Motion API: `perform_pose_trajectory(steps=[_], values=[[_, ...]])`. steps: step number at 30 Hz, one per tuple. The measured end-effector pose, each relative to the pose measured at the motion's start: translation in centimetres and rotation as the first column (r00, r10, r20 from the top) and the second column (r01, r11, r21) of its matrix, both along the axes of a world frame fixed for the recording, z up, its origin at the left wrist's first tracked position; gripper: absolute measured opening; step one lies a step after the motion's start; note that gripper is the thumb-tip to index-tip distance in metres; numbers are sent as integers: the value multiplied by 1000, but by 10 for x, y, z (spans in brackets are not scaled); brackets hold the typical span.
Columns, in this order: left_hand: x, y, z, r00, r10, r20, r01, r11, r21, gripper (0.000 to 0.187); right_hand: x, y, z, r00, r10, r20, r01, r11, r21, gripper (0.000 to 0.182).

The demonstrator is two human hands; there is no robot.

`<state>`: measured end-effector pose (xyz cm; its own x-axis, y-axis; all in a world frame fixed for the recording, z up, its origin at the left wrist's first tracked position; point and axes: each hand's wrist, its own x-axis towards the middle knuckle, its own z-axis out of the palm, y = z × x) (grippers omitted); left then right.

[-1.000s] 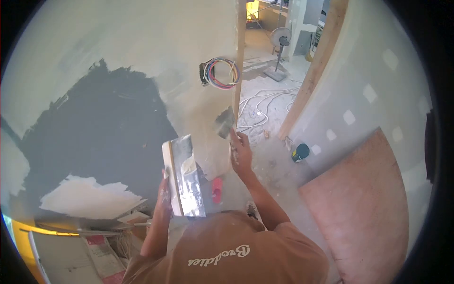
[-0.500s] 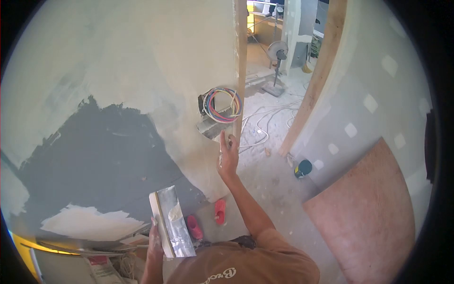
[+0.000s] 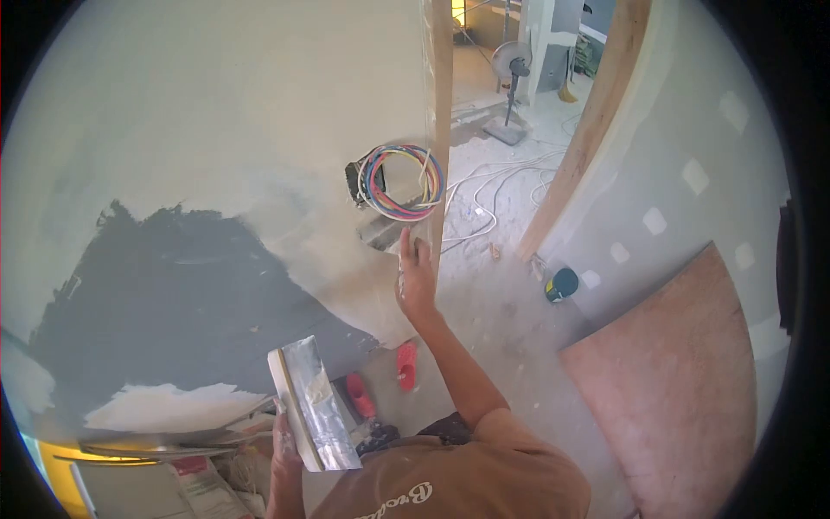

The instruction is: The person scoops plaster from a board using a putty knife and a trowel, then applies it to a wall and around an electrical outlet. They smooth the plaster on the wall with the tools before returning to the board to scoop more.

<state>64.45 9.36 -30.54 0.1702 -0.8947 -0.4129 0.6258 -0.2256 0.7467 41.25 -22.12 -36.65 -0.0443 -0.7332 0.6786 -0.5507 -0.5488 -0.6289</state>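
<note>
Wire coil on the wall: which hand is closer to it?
Right. The right hand is just below the wire coil, on the putty knife; the left hand is well lower and further left, holding the wide blade.

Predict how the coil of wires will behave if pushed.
The coil of wires would probably flex springily, since its loops hold a round shape. It would likely swing, not come away, as it seems to emerge from the dark box.

Wide silver metal blade with a pale back strip (image 3: 316, 406), smeared with off-white paste, held tilted before the cream-and-grey wall's (image 3: 242, 95) lower edge. Smaller grey metal scraper (image 3: 383, 232), partly hidden, slants near its right edge.
</note>
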Motion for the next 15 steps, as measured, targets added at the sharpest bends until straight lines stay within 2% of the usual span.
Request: perform_pose_trajectory(steps=[2,4,6,8,10,11,13,14,15], values=[[-4,-5,6,998,11,58,-12,1000,13,63,10,-4,-39,1000,-1,-3,1,1000,-12,83],[-10,-5,10,994,21,112,-25,999,34,63,13,12,-81,1000,24,-16,-20,982,188,82],[-15,-3,12,982,17,188,-22,1000,21,62,7,33,-105,999,5,-33,2,983,186,81],[-20,-5,16,984,4,180,0,1000,-23,60,0,35,-114,999,-26,-41,33,985,167,81],[-27,-9,22,999,37,40,-38,999,28,59,-9,36,-89,999,10,50,-14,998,65,79],[-25,-8,15,992,34,125,-34,999,-8,60,-14,36,-62,998,-4,66,-1,997,78,79],[-20,-7,7,991,0,133,-2,1000,13,60,-28,26,1,1000,32,-1,-31,998,51,80],[-18,-8,5,992,-14,126,12,1000,13,61,-29,18,14,1000,22,9,-23,998,61,80],[-16,-9,4,993,-23,118,22,1000,8,61,-29,9,26,999,27,39,-27,1000,-13,80]])
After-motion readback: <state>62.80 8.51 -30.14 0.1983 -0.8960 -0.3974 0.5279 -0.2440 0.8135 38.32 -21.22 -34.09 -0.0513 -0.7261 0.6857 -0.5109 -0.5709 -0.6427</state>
